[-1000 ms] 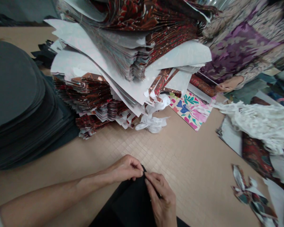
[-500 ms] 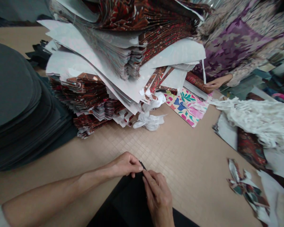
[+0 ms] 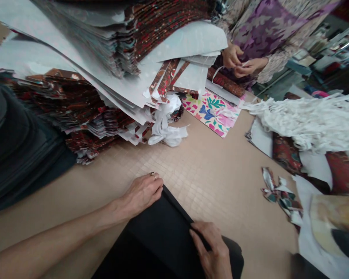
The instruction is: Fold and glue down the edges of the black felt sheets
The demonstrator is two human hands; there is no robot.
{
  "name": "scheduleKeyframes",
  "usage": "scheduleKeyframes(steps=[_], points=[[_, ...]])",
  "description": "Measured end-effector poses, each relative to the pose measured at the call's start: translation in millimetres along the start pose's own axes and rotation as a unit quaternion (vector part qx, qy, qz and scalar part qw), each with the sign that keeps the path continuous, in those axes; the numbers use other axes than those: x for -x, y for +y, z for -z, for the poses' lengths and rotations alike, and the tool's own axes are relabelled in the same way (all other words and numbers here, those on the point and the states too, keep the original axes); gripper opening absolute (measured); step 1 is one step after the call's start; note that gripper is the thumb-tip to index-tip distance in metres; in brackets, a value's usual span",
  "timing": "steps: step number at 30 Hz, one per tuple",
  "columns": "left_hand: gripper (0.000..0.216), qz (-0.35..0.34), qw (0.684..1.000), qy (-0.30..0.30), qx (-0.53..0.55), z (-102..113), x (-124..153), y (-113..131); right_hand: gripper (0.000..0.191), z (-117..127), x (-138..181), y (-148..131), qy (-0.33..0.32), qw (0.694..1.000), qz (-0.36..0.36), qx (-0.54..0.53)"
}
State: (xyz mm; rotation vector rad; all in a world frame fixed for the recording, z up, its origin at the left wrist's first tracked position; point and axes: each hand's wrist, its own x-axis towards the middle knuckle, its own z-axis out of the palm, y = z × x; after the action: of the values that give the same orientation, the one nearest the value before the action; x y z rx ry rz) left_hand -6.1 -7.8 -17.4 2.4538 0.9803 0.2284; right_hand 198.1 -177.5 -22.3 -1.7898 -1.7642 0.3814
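Observation:
A piece of black fabric (image 3: 163, 236) lies on the table in front of me, one edge running slantwise between my hands. At its far corner my left hand (image 3: 142, 193), with a ring on one finger, is closed on the fabric. Farther down the same edge, my right hand (image 3: 212, 248) pinches it between thumb and fingers. The edge looks folded into a narrow strip and stretched straight. The fabric's lower part runs out of view at the bottom.
Tall stacks of patterned red-brown and white cloth (image 3: 104, 89) stand ahead, with dark cut pieces (image 3: 23, 147) at left. White strips (image 3: 308, 120) and patterned scraps (image 3: 283, 195) lie right. Across the brown table (image 3: 215, 174), a co-worker's hands (image 3: 244, 64) hold a thin white strip near floral cloth (image 3: 211, 112).
My hands have moved apart along the black edge, the right one toward me, the left slightly away. The view has shifted right. The co-worker's two hands have come together.

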Motion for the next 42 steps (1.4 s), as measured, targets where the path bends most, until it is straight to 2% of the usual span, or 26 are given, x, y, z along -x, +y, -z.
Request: scheduleKeyframes(steps=[3,5,8,13,18,28,35,42], points=[[0.005,0.003,1.0,0.009,0.012,2.7,-1.7,3.1,0.008,-0.8,1.7,-0.1,0.012,1.0,-0.008,-0.011],[0.011,-0.008,0.999,0.025,0.041,4.4,-3.0,4.6,0.011,-0.5,2.4,1.0,0.012,1.0,-0.003,-0.01],[0.021,-0.068,0.996,0.033,0.055,3.8,-4.4,6.1,0.017,1.5,4.3,3.0,0.014,0.999,0.025,-0.014],[0.024,-0.189,0.98,0.026,-0.05,2.8,-3.4,6.7,0.024,4.8,12.4,8.8,0.018,0.997,0.073,-0.017],[0.029,-0.244,0.961,-0.009,-0.133,8.5,5.5,5.9,0.031,3.7,17.5,13.9,0.001,0.997,0.083,-0.013],[0.045,-0.225,0.952,-0.109,-0.176,18.4,14.9,16.4,0.029,1.2,17.8,16.1,0.002,0.996,0.09,-0.018],[0.051,-0.214,0.955,-0.118,-0.168,15.6,18.9,14.8,0.029,0.4,19.6,17.5,-0.014,0.998,0.06,-0.027],[0.047,-0.202,0.955,-0.133,-0.171,20.7,15.7,21.5,0.028,0.9,16.6,18.5,-0.02,0.997,0.072,-0.033]])
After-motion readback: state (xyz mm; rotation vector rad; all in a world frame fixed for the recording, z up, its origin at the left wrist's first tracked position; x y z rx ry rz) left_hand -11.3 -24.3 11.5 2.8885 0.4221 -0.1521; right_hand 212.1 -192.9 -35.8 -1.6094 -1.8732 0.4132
